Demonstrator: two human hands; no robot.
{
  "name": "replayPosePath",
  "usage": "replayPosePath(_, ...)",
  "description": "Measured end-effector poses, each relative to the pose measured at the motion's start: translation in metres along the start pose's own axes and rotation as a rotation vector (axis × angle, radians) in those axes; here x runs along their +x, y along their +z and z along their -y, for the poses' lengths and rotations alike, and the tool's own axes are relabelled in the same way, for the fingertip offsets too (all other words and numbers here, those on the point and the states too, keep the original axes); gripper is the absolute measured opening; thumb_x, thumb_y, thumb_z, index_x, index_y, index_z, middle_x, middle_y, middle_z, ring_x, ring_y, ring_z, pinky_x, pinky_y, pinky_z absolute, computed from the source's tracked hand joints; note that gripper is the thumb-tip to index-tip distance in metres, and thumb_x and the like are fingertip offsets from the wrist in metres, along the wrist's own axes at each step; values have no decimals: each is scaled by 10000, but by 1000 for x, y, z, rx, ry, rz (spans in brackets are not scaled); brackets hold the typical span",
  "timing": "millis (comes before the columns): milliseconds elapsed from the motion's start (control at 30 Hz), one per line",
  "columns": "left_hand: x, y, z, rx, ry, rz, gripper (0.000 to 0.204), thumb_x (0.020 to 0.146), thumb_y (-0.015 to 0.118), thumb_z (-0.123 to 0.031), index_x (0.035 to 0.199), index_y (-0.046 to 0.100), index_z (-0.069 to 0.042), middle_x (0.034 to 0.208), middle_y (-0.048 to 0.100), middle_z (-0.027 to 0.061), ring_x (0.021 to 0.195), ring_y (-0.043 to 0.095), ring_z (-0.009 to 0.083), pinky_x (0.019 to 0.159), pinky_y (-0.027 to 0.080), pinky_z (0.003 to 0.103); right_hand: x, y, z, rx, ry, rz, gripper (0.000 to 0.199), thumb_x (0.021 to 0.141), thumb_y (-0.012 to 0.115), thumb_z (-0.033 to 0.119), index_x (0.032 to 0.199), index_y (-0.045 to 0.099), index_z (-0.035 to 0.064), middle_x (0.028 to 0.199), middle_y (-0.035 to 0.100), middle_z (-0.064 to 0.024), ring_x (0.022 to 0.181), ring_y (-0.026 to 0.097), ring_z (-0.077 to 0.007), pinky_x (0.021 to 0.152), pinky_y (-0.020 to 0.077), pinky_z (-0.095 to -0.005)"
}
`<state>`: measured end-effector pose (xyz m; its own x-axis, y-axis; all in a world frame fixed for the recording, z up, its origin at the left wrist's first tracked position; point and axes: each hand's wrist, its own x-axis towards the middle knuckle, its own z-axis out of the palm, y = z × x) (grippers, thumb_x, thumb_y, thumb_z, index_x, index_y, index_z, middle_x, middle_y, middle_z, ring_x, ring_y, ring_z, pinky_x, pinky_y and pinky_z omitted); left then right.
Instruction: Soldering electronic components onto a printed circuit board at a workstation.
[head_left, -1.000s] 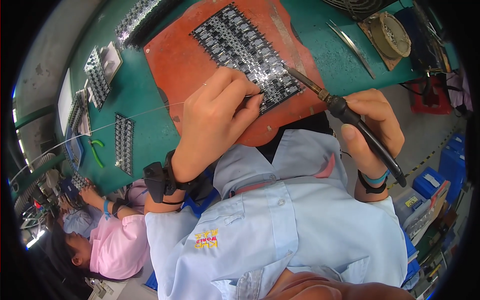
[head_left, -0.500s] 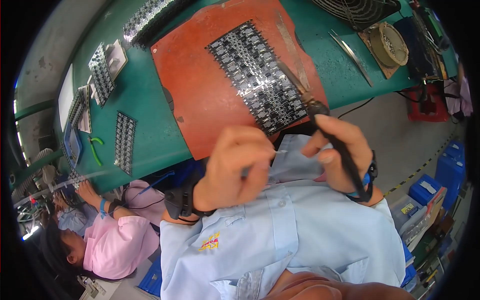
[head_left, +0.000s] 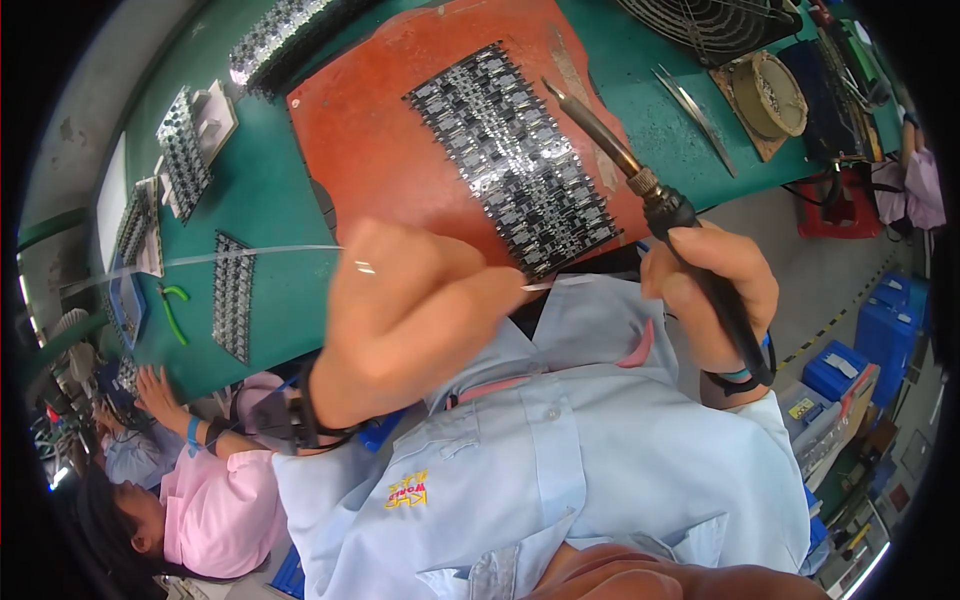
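Observation:
My right hand (head_left: pixel 722 285) is closed around the dark handle of a soldering iron (head_left: pixel 612 143). Its bare tip points up and away, above the far right part of a panel of black circuit boards (head_left: pixel 515 150). Whether the tip touches anything is hard to tell, but it looks raised. The panel lies slanted on an orange-red mat (head_left: pixel 365 140). My left hand (head_left: pixel 400 310), blurred, pinches a thin strand of solder wire (head_left: pixel 540 287) near the panel's close edge. More of the strand trails out to the left from that hand.
Tweezers (head_left: pixel 697 120) and a round tin (head_left: pixel 765 95) on a wooden base lie right of the mat, below a fan (head_left: pixel 710 25). To the left are green-handled cutters (head_left: pixel 173 312), a narrow board strip (head_left: pixel 233 295) and boards in holders (head_left: pixel 183 150). A co-worker in pink (head_left: pixel 225 510) sits at left.
My left hand has moved left and nearer, drawing a strand into view. The right hand has shifted slightly right, and the iron's tip has moved farther away over the mat.

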<state>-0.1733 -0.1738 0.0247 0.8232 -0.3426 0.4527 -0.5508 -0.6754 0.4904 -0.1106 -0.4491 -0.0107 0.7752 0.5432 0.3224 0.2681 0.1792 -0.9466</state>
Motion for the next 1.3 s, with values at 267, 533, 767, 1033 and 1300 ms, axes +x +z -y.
replayPosePath(267,11,-14,26,254,-133,13,267,691,804,36,931,757,-69,780,539,25,780,503,199,697,390,313,20,-17,4,-533,-307,125,375,873,698,63,1218,649,-75,889,691,-150,717,634,-252,652,496,-348)
replayPosePath(533,20,-12,32,291,-108,-30,243,649,819,26,865,758,-66,750,495,14,771,483,184,685,365,306,18,-11,0,-479,-155,64,339,767,777,74,1050,669,-76,915,707,-170,750,666,-282,668,517,-358)
replayPosePath(767,20,-13,34,268,-113,-18,246,639,822,21,863,762,-62,745,492,15,754,483,188,696,365,305,20,-11,1,-498,-136,78,327,755,783,68,1025,668,-75,915,712,-173,754,673,-285,663,520,-356)
replayPosePath(1033,22,-13,35,261,-105,24,234,649,819,-1,863,762,-74,752,483,11,758,485,189,728,364,321,21,-8,2,-510,-143,79,334,739,790,68,1014,670,-79,894,711,-172,737,673,-283,654,518,-351)
replayPosePath(1300,31,-12,36,264,-80,89,248,620,812,-13,852,752,-78,774,481,14,754,490,197,771,369,337,22,-4,5,-549,-164,67,335,716,788,55,1003,674,-76,866,710,-180,702,669,-285,627,514,-352)
